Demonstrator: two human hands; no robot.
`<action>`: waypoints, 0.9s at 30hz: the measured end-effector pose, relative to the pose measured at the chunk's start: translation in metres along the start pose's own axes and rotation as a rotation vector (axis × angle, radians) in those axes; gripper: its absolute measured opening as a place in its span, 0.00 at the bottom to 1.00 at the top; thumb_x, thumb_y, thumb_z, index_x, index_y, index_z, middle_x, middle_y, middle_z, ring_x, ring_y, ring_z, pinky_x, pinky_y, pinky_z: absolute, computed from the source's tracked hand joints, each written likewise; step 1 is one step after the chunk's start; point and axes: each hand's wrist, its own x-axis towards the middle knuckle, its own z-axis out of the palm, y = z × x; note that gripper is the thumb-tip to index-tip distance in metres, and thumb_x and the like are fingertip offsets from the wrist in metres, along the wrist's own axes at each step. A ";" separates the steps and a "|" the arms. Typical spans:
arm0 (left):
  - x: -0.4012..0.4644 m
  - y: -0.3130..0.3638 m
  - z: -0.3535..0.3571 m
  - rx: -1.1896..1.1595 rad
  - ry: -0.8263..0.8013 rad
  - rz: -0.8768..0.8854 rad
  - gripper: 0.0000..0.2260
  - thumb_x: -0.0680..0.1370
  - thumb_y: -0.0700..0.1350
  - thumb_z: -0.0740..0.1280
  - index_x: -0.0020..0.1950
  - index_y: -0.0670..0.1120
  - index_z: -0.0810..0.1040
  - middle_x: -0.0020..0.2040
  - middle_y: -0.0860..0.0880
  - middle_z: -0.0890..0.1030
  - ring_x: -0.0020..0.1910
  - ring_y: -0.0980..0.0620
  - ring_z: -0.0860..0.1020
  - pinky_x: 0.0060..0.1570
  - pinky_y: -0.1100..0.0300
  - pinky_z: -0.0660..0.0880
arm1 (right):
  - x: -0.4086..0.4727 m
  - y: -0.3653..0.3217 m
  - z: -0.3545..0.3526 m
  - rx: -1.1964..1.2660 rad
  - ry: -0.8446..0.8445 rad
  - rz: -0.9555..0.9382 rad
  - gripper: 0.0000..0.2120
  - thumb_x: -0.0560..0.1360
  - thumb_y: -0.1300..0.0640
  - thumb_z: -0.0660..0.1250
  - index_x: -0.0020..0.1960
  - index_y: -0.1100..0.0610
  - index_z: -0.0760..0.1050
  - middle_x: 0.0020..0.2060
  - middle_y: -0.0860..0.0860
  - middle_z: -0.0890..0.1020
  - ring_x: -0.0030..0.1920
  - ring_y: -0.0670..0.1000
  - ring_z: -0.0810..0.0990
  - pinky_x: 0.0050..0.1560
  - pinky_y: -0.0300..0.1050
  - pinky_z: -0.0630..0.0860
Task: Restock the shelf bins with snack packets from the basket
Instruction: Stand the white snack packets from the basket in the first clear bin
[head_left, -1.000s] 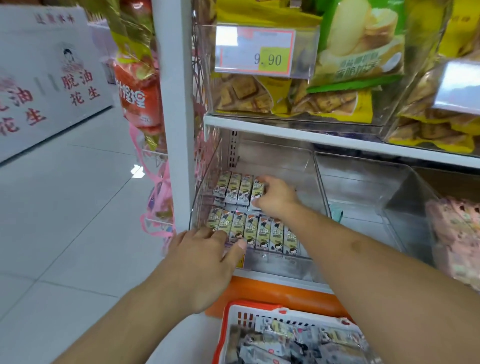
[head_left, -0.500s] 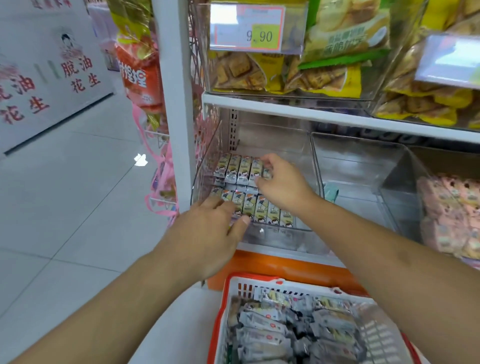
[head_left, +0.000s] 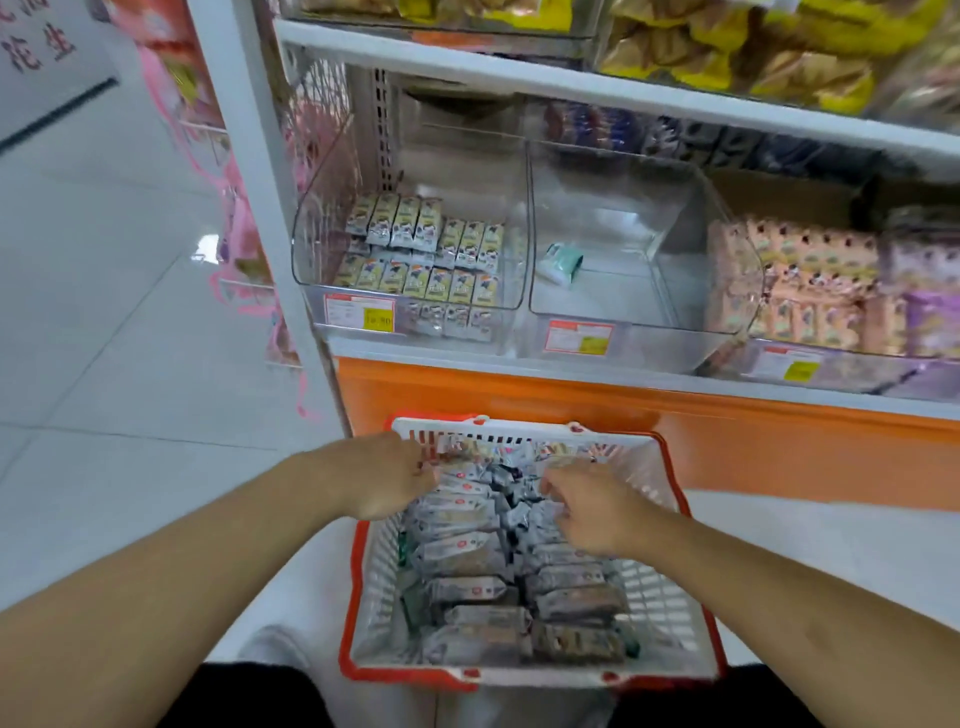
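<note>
Both hands reach into the red-rimmed basket (head_left: 670, 613): left hand (head_left: 387, 475) and right hand (head_left: 592, 506), fingers curled among the snack packets (head_left: 467, 551); grip unclear. Below the left shelf bin (head_left: 311, 228).

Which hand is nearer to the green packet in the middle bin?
Right. The right hand is below the green packet, in the basket; the left hand is farther left.

Wall sign (head_left: 41, 47), upper left: red Chinese characters "花生", cut off above by the frame edge. Price label (head_left: 359, 312) on the left clear bin (head_left: 311, 291): yellow patch with digits, possibly "9.90", blurred. Remaining labels and packet print: illegible.
</note>
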 end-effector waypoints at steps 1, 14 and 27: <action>0.006 -0.001 0.013 -0.007 -0.036 -0.016 0.27 0.87 0.60 0.50 0.71 0.40 0.73 0.62 0.38 0.78 0.54 0.43 0.78 0.60 0.46 0.75 | 0.003 0.013 0.012 -0.083 -0.033 0.032 0.13 0.79 0.61 0.64 0.63 0.57 0.74 0.54 0.55 0.77 0.54 0.59 0.79 0.58 0.59 0.80; 0.018 0.008 0.034 0.000 -0.028 -0.101 0.28 0.86 0.60 0.50 0.81 0.45 0.63 0.70 0.40 0.74 0.65 0.42 0.75 0.66 0.49 0.72 | 0.012 0.045 0.054 -0.269 0.084 0.072 0.24 0.74 0.66 0.69 0.67 0.51 0.71 0.65 0.53 0.73 0.62 0.56 0.76 0.48 0.47 0.76; -0.008 0.056 -0.025 -1.253 0.019 0.019 0.19 0.84 0.58 0.64 0.63 0.43 0.79 0.55 0.41 0.85 0.52 0.37 0.86 0.52 0.44 0.84 | -0.066 -0.071 -0.068 0.252 0.432 -0.502 0.23 0.72 0.71 0.69 0.58 0.48 0.73 0.63 0.41 0.71 0.58 0.43 0.76 0.53 0.37 0.75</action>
